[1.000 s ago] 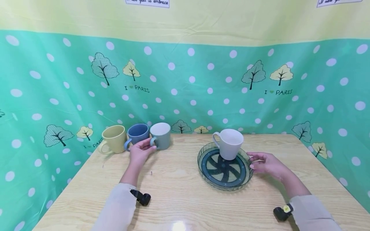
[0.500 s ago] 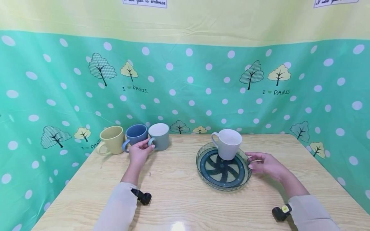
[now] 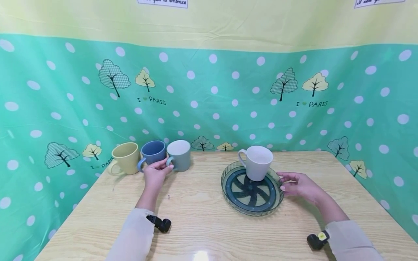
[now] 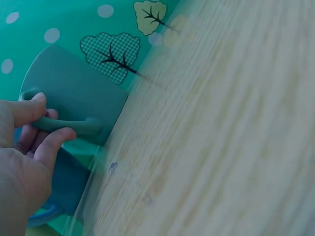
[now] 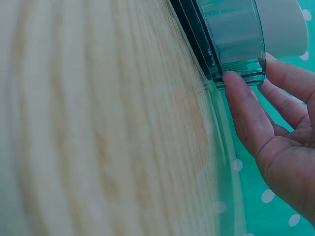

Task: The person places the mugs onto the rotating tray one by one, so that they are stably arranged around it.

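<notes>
Left hand (image 3: 156, 174) pinches the loop handle of the matte grey-green mug (image 3: 179, 155), far left on the wood-grain table (image 3: 202, 217). Right hand (image 3: 298, 184), fingers nearly straight, touches the ribbed translucent round tray (image 3: 228, 174) carrying a smooth white mug (image 3: 258, 162).

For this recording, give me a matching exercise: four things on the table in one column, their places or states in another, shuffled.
Things:
1. white ceramic mug
2. grey-green ceramic mug
3. pale yellow ceramic mug
4. clear round plastic tray

States:
A. its handle is pinched by the left hand
B. its rim is touched by the right hand
C. stands on the tray
D. leftmost in the row, untouched

Pairs: 1-C, 2-A, 3-D, 4-B
</notes>
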Motion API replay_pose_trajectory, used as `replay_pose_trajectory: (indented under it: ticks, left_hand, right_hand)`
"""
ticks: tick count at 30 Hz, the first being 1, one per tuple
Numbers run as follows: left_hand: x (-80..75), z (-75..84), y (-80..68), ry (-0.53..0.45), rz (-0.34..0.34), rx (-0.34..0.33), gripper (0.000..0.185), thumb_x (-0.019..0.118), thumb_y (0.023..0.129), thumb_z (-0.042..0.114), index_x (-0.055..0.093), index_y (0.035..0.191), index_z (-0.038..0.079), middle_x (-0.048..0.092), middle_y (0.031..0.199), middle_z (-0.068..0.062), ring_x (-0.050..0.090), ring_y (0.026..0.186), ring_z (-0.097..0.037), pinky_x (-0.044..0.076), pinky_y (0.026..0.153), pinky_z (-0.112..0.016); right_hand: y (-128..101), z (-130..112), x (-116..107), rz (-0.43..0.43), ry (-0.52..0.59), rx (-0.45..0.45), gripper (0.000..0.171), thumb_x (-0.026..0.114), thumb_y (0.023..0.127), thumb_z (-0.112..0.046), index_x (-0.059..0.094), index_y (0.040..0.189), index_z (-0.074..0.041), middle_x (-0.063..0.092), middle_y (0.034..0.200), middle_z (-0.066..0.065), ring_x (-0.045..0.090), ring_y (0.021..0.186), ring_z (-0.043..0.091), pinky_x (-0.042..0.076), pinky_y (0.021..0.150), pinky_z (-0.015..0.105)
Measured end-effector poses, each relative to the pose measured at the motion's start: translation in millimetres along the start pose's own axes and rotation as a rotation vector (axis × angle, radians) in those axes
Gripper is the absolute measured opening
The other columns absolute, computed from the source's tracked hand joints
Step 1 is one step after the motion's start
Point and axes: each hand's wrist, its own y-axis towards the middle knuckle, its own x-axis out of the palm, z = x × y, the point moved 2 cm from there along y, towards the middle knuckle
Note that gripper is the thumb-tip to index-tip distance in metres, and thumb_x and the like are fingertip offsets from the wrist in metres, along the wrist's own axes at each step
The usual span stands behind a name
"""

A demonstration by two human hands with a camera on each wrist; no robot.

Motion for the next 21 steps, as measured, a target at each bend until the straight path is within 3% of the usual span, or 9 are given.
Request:
replay_pose_trajectory:
  ticks: [8,21]
  left_hand:
    - [-0.2,1.4,-3.5,-0.065,-0.021,-0.022,0.043,0.077,0.077,-0.01,0.066,0.117,-0.005,0.068,0.075,0.006,0.065,0.075,-0.005,0.061,0.073,-0.03]
    - [0.1,4.5,-9.7,-0.054,-0.048,-0.032,0.043,0.077,0.077,-0.009,0.064,0.118,-0.008,0.068,0.076,0.004,0.065,0.074,-0.005,0.061,0.069,-0.026]
  right_hand:
    - [-0.1,0.3,-0.1,0.007,0.003,0.009,0.068,0.069,0.089,-0.005,0.034,0.146,0.008,0.044,0.131,0.03,0.059,0.108,0.027,0.058,0.088,0.039]
    - [0.3,2.3,-0.5,0.019,-0.01,0.005,0.068,0.07,0.088,-0.006,0.035,0.145,0.007,0.044,0.131,0.03,0.058,0.109,0.028,0.058,0.087,0.038]
